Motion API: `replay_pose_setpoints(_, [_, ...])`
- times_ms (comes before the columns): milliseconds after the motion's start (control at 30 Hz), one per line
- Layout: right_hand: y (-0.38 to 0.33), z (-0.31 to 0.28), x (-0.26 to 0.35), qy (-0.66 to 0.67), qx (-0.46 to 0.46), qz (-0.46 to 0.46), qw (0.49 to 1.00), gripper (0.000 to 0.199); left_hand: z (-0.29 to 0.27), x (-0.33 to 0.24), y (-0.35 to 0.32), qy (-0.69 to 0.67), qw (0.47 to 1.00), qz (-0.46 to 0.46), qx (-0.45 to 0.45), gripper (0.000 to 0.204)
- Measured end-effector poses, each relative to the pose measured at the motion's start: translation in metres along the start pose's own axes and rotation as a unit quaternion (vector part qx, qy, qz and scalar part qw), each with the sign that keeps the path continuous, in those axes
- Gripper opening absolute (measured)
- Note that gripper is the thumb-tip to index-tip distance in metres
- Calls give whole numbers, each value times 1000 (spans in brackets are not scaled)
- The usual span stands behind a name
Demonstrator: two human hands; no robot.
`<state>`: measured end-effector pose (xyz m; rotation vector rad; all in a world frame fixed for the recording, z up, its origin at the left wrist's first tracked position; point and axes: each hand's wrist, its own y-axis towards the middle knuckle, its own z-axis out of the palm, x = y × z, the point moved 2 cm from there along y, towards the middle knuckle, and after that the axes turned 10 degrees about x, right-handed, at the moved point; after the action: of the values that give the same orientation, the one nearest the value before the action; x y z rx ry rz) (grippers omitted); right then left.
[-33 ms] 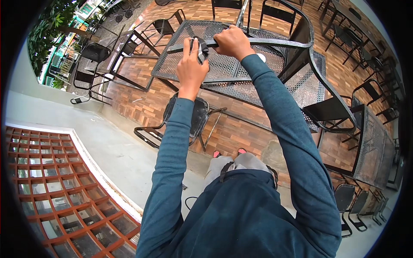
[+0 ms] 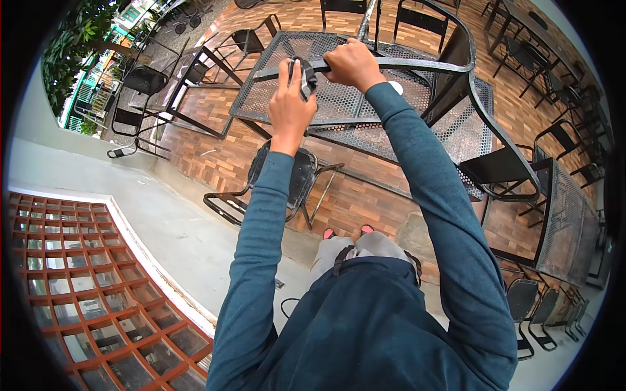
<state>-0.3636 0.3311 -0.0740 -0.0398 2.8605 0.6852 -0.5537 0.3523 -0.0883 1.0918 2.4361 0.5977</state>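
A black metal-framed chair [image 2: 424,63] lies tipped over on a black mesh-topped table [image 2: 277,49]. Pale worn patches show along its bar. My right hand [image 2: 353,64] is closed around this bar, above the tabletop. Farther left, near the bar's end, my left hand [image 2: 289,104] is closed on a dark bent strip [image 2: 307,79] with a pale edge. The strip loops against the bar; its exact kind is unclear. A small white round thing [image 2: 396,87] shows beside my right wrist, partly hidden.
A black chair [image 2: 301,173] stands between me and the table, below my left forearm. Other black chairs and tables [image 2: 567,221] fill the right side. A pale wall ledge [image 2: 186,208] and a red-brown lattice [image 2: 91,280] lie at the left. The floor [image 2: 352,176] has a wood-tile pattern.
My left hand and the dark strip have shifted very slightly at the bar. My right hand and the chair stay in place.
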Motion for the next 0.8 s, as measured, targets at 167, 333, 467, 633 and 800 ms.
replay_pose_setpoints(167, [5, 0, 3, -2, 20, 4, 1000, 24, -3, 9, 8, 12, 999, 41, 4, 71])
replay_pose_setpoints(333, [3, 2, 0, -3, 13, -5, 1000, 25, -3, -1, 10, 7, 1000, 3, 23, 72])
replay_pose_setpoints(467, [1, -1, 1, 9, 25, -2, 1000, 19, 4, -6, -7, -16, 1000, 24, -12, 70])
replay_pose_setpoints(633, [5, -4, 5, 14, 19, -5, 1000, 19, -7, 3, 15, 14, 1000, 18, 14, 64])
replay_pose_setpoints(800, [3, -1, 2, 15, 6, -5, 1000, 18, -3, -6, 15, 10, 999, -16, 27, 65])
